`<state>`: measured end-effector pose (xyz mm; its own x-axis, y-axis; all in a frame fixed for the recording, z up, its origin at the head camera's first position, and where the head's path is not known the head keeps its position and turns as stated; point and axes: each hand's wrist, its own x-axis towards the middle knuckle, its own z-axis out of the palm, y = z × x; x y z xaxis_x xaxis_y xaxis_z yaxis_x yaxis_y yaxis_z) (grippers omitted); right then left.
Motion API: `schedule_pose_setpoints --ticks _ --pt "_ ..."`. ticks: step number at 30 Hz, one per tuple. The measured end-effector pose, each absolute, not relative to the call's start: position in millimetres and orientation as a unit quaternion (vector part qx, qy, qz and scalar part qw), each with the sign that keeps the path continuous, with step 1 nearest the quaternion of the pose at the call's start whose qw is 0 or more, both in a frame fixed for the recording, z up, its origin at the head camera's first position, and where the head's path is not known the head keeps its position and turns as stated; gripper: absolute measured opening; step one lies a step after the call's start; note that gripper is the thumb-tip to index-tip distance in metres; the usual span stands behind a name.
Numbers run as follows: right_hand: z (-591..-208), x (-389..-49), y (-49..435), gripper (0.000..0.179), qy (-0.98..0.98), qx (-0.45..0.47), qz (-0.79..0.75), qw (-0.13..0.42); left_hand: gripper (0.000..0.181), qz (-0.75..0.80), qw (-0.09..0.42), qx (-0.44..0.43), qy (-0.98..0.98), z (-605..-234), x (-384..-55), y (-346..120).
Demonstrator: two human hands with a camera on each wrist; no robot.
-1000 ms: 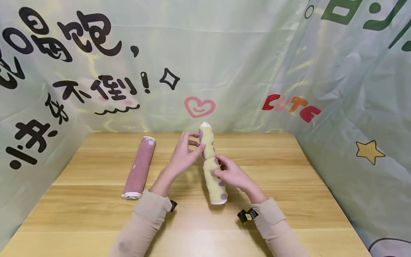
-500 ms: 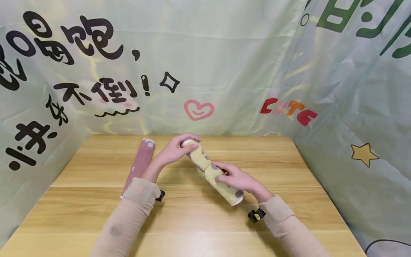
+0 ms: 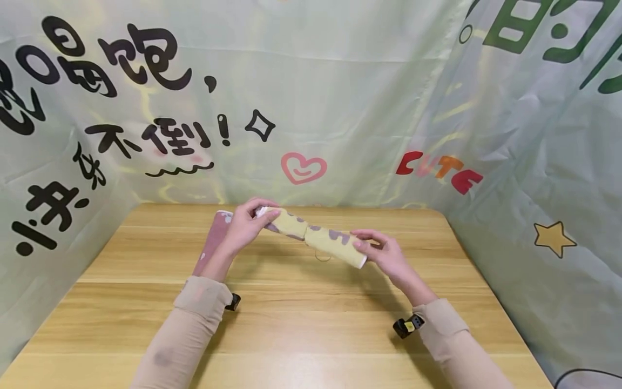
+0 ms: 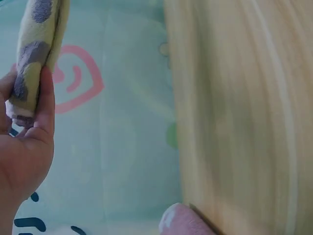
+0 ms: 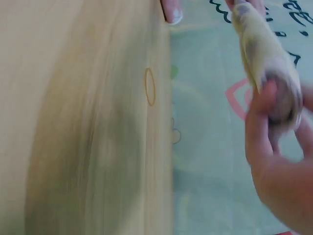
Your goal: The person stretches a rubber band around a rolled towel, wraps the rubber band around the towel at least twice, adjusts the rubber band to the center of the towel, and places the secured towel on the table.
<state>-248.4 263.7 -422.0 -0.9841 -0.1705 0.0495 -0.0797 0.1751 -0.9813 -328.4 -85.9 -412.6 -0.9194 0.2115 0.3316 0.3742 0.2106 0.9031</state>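
A rolled yellow towel with purple spots (image 3: 311,235) is held level above the wooden table (image 3: 311,319), lying left to right. My left hand (image 3: 256,217) grips its left end and my right hand (image 3: 365,247) grips its right end. In the left wrist view the thumb presses the yellow roll (image 4: 35,54) against my left hand (image 4: 27,142). The right wrist view, which is blurred, shows my right hand's fingers (image 5: 264,122) curled round the end of the yellow roll (image 5: 266,54). A thin rubber band (image 5: 149,86) lies on the table under the roll.
A rolled pink towel (image 3: 214,237) lies lengthways on the table at the left, partly hidden behind my left forearm; its end also shows (image 4: 180,223). Printed green cloth walls (image 3: 534,162) close off the back and both sides of the table.
The yellow roll has swung from pointing away from me to lying crossways and has been lifted. My hands slid from its middle out to its two ends.
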Motion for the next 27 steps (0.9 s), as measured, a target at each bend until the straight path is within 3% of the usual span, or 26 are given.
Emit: schedule_pose_setpoints --ticks 6,15,27 --pt "-423 -289 271 0.043 0.751 0.028 -0.659 -0.034 0.036 -0.566 0.014 -0.173 -0.806 -424 -346 -83" --pt "-435 -347 266 0.059 0.808 0.025 -0.588 0.006 0.036 -0.565 0.028 -0.118 -0.816 -443 -386 -67" --pt "-472 -396 253 0.032 0.861 -0.001 -0.507 -0.031 0.027 -0.531 0.015 -0.071 -0.844 -473 -418 -65"
